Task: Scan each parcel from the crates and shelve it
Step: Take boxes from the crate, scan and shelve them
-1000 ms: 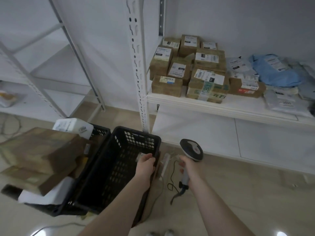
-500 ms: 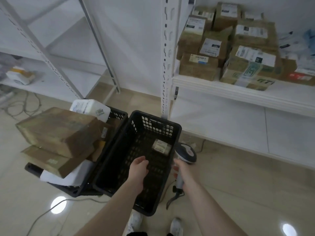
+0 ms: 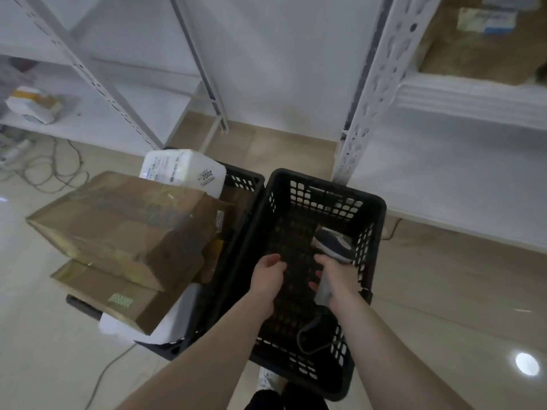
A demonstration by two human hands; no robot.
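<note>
A black plastic crate (image 3: 374,232) sits on the floor below me with no parcel visible inside. My right hand (image 3: 336,278) grips the handle of a barcode scanner (image 3: 333,242), holding it over the crate's inside, its cable trailing down. My left hand (image 3: 266,278) hovers over the crate's middle with fingers loosely curled and nothing in it. To the left a second black crate (image 3: 245,182) is piled with brown cardboard parcels (image 3: 124,226) and a white parcel (image 3: 183,171).
White metal shelving posts (image 3: 381,81) rise ahead. The right shelf (image 3: 473,96) carries a brown box (image 3: 479,42) at the top corner. A low left shelf (image 3: 97,119) holds a small package (image 3: 32,106). Cables (image 3: 53,170) lie on the tiled floor.
The view has tilted down and closer to the crates. My right hand brought the scanner from beside the crate to over its inside. My left hand left the crate's rim.
</note>
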